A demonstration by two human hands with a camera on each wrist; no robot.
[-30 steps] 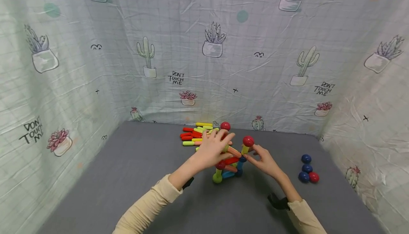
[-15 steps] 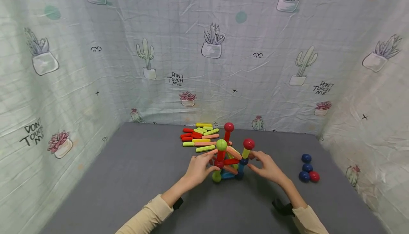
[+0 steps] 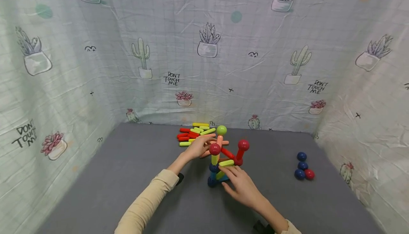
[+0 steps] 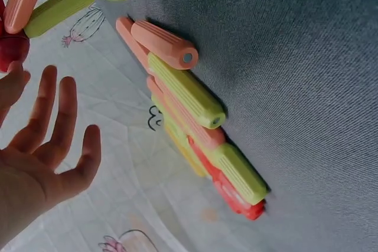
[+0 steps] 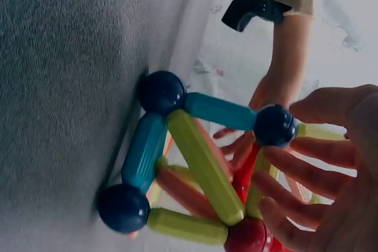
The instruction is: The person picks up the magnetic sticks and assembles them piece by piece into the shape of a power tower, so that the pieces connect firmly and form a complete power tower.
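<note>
A structure of magnetic rods and balls stands on the grey table. At its front left, a red ball [image 3: 215, 149] tops a yellow-green rod [image 3: 214, 159] over a dark blue ball [image 5: 276, 126]. A green ball [image 3: 221, 130] rises at the back, another red ball [image 3: 243, 145] at the right. My left hand [image 3: 195, 149] is at the structure's left rear, fingers loosely bent and apart, one fingertip right at a lower red ball [image 4: 13, 52]. My right hand [image 3: 244, 188] is at the front right, fingers spread loosely beside the upper dark blue ball and a yellow-green rod.
Behind my left hand lies a pile of loose red, yellow, green and pink rods [image 4: 186, 95]. Several loose balls, blue [image 3: 301, 156] and red [image 3: 309, 174], lie at the right of the table [image 3: 143, 170]. A patterned curtain [image 3: 153, 95] surrounds the back and sides.
The structure has turned, bringing its blue column from the right to the front left. My left hand has moved to its rear left, my right hand to the front.
</note>
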